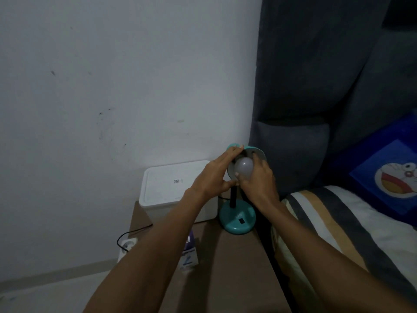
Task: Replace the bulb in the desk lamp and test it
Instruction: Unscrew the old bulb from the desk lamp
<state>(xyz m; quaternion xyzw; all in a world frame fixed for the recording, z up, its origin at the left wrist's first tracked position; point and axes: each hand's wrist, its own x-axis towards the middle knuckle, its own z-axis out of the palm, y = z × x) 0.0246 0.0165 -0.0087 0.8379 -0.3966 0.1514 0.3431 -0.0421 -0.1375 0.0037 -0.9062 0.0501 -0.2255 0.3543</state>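
a: both hands are working at the lamp's head. left hand (pixel 214 175) is gripping the edge of the teal lamp shade (pixel 259 152), fingers over the top rim and thumb underneath, probably steadying it so the neck isn't swinging.

b: and the other one?

a: right hand (pixel 259 177) is curling its fingers around the white bulb (pixel 244 166), which is sitting in the mouth of the shade between the two hands. whether it's turning in or out, i can't tell. the bulb is unlit.

b: anything below?

a: directly under the hands the lamp base (pixel 238 219) is standing on the brown tabletop (pixel 237 267). under the left wrist a white lidded box (pixel 167 186) is staying closed, contents hidden. nearer, beneath the left forearm, a small purple-and-white carton (pixel 189 256) is standing, likely bulb packaging; i can't see inside it.
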